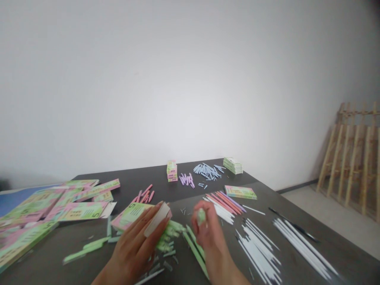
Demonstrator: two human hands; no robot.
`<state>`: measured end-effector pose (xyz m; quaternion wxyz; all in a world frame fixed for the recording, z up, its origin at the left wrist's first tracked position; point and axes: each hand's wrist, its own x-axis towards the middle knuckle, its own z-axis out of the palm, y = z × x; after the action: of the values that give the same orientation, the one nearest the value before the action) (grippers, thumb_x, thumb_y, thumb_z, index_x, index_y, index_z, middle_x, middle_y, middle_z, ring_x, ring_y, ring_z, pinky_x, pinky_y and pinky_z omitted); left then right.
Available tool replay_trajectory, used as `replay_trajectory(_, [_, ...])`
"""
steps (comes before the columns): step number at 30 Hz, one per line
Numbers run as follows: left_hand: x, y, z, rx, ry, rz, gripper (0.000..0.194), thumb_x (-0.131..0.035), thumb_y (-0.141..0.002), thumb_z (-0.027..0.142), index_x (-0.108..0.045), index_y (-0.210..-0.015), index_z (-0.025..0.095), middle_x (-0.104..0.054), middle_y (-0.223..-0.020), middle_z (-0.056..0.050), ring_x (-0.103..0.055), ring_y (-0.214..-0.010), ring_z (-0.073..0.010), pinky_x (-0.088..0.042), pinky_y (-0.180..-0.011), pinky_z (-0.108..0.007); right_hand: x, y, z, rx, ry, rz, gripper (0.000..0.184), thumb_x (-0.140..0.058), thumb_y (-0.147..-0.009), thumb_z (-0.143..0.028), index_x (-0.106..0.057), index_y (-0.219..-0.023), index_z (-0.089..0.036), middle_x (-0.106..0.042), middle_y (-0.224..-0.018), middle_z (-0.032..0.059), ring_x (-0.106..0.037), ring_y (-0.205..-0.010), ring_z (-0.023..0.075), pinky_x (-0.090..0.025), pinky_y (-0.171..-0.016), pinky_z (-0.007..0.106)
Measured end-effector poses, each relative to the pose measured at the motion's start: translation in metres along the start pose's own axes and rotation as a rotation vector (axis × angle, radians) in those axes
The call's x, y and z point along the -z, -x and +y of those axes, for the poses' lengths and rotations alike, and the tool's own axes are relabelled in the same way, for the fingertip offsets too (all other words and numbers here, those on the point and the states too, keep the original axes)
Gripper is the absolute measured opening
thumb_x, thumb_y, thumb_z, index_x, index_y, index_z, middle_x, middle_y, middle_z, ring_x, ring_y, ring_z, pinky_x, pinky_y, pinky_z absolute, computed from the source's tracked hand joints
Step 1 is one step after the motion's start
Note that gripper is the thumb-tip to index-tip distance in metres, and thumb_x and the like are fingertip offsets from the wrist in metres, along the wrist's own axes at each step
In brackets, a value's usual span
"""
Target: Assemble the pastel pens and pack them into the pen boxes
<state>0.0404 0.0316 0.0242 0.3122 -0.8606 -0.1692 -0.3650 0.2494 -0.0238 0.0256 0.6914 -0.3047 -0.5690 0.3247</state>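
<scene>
- The left hand (133,243) is bare, its broad, smooth back running into long, slim fingers (146,217) with rounded ends.
- Its thumb (158,234) is thicker at the base and narrows toward the tip; the nail is too blurred to make out.
- The left wrist (114,265) is bare as well, a plain, even shape that the lower edge of the view cuts off.
- The right hand (209,233) is likewise bare, with softly rounded outlines; blur hides the finer detail of its knuckles and nails.
- The right forearm (227,273) is uncovered where it shows, smooth-sided and widening gently from the hand down to the frame's bottom edge.
</scene>
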Motion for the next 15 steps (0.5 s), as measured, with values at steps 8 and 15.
replay_trajectory(8, [-0.002, 0.006, 0.0, 0.068, 0.056, -0.001, 0.066, -0.041, -0.075, 0.001, -0.04, -0.14, 0.012, -0.061, -0.13, -0.014, -0.041, -0.135, -0.0265, -0.04, -0.107, -0.04, 0.032, -0.013, -0.023, 0.342, 0.24, 0.187, 0.012, -0.064, -0.087, -0.033, -0.072, -0.09, -0.025, -0.053, -0.079, 0.0012, -0.053, -0.078, 0.0152, -0.046, -0.067, 0.024])
replay_trajectory(15, [-0.006, 0.009, 0.01, 0.35, 0.152, 0.063, 0.043, -0.045, -0.081, 0.014, -0.055, -0.121, 0.024, -0.074, -0.106, -0.007, -0.07, -0.096, -0.0208, -0.056, -0.082, -0.028, 0.025, -0.002, -0.018, 0.367, 0.075, 0.236, 0.016, -0.06, -0.087, -0.016, -0.068, -0.096, -0.026, -0.066, -0.074, -0.0016, -0.057, -0.054, 0.0093, -0.046, -0.048, 0.017])
